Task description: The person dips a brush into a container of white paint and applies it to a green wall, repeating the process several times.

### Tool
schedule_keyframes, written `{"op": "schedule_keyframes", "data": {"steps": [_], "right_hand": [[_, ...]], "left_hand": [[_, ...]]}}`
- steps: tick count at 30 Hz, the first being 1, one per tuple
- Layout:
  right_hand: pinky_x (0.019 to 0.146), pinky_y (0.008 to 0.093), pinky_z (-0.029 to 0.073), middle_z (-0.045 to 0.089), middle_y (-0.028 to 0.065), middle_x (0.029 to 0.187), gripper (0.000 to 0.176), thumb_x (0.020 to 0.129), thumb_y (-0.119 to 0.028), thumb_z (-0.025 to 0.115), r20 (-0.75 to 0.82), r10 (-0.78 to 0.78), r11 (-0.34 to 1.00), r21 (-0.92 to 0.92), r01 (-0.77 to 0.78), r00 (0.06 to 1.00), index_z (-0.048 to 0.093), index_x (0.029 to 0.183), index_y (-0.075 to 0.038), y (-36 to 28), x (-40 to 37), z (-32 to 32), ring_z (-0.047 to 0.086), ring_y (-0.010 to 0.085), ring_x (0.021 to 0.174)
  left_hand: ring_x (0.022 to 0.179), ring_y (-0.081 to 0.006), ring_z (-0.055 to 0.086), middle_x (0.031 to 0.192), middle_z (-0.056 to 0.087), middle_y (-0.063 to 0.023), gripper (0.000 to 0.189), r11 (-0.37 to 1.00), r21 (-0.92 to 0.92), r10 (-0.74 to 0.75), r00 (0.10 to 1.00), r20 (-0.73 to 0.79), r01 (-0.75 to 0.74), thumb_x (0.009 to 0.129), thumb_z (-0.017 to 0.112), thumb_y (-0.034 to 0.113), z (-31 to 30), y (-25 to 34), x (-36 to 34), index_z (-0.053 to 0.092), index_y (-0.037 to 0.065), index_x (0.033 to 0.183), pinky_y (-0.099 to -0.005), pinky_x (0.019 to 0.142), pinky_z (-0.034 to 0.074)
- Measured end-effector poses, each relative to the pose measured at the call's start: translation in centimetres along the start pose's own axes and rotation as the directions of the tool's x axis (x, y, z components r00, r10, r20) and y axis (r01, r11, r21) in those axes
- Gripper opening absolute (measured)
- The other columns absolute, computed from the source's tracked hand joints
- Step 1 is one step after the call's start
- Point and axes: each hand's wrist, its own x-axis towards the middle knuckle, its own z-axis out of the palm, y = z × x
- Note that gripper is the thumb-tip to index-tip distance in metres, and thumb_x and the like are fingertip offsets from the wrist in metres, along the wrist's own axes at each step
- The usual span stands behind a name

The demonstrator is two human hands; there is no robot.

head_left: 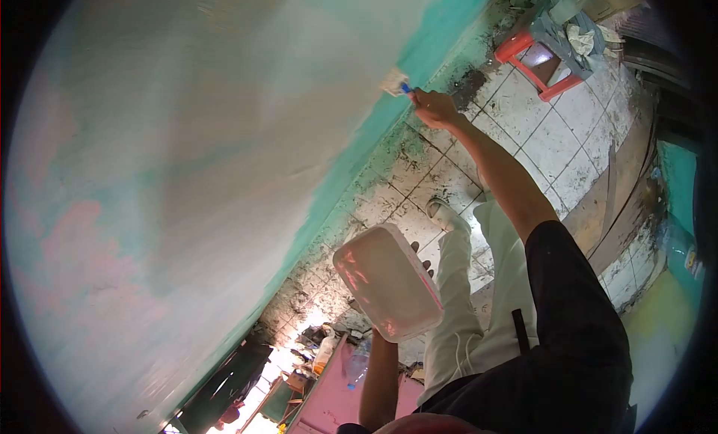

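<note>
Tilting as it is, the white paint tray (389,280), gripped from beneath by the left hand (423,265) just off the wall (187,135), could spill onto the floor tiles (553,135). The right hand (435,108), arm stretched out, closes around a paintbrush (396,83) whose bristles touch the wall's teal band.

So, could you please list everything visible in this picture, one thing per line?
wall: one, whitish with pink patches and teal base band, left side
floor: one, dirty white tiles, right of wall
stool: one, red, top right
bottle: one, clear plastic, bottom centre
brush: one, blue handle, against the teal band
tub: one, white, centre
trousers: one pair, white, lower centre
shoe: one, white, on the tiles
left hand: one, under the tub, holding it
right hand: one, gripping the brush
</note>
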Motion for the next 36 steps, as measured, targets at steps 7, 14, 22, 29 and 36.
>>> {"op": "schedule_keyframes", "data": {"steps": [7, 14, 22, 29, 36], "right_hand": [[0.058, 0.0491, 0.050, 0.062, 0.0198, 0.067, 0.042, 0.106, -0.030, 0.042, -0.206, -0.145, 0.984, 0.068, 0.162, 0.968, 0.062, 0.084, -0.001, -8.4, -4.5, -9.6, 0.063, 0.0390, 0.061], [0.054, 0.0477, 0.047, 0.057, 0.0133, 0.059, 0.044, 0.108, -0.040, 0.034, -0.342, -0.235, 0.917, 0.232, 0.325, 0.910, 0.057, 0.105, -0.003, -7.1, -3.5, -5.1, 0.059, 0.0336, 0.054], [0.079, 0.0503, 0.056, 0.067, 0.0240, 0.092, 0.045, 0.105, -0.029, 0.034, 0.247, -0.322, 0.772, -0.490, 0.405, 0.914, 0.065, 0.098, 0.003, 1.5, 0.2, -1.8, 0.067, 0.0403, 0.084], [0.052, 0.0494, 0.045, 0.053, 0.0142, 0.052, 0.031, 0.104, -0.027, 0.047, -0.281, -0.264, 0.941, 0.137, 0.310, 0.923, 0.060, 0.096, 0.000, -12.4, -7.8, -13.8, 0.056, 0.0374, 0.048], [0.049, 0.0450, 0.045, 0.055, 0.0085, 0.056, 0.051, 0.108, -0.040, 0.025, -0.115, -0.213, 0.957, 0.174, 0.231, 0.970, 0.059, 0.096, -0.005, -6.5, -3.8, -5.3, 0.057, 0.0305, 0.049]], "left_hand": [[0.116, -0.0268, 0.060, 0.152, 0.043, -0.0127, 0.062, 0.999, -0.001, -0.036, 0.996, -0.077, 0.036, 0.104, 0.044, 0.043, 0.4, -0.9, 0.6, 0.030, 0.011, 0.155, -0.0439, 0.098, 0.053], [0.134, -0.0270, 0.048, 0.156, 0.038, -0.0125, 0.063, 0.994, -0.104, -0.007, 0.993, 0.114, 0.019, 0.105, 0.040, 0.043, 0.1, -1.4, 1.1, 0.026, 0.008, 0.156, -0.0437, 0.113, 0.042], [0.133, -0.0287, 0.048, 0.159, 0.034, -0.0129, 0.066, 0.980, -0.194, -0.025, 0.994, 0.108, 0.046, 0.104, 0.039, 0.047, -0.6, -1.9, 1.9, 0.023, 0.010, 0.157, -0.0447, 0.113, 0.041], [0.125, -0.0268, 0.053, 0.152, 0.041, -0.0121, 0.067, 0.997, 0.027, 0.070, 0.997, -0.037, -0.069, 0.102, 0.044, 0.046, 1.7, -1.5, 1.3, 0.027, 0.010, 0.155, -0.0448, 0.109, 0.044], [0.122, -0.0272, 0.056, 0.149, 0.046, -0.0113, 0.061, 0.999, -0.038, 0.037, 0.987, 0.157, -0.031, 0.104, 0.041, 0.043, 0.2, -0.7, 2.0, 0.032, 0.008, 0.153, -0.0432, 0.106, 0.047]]}}
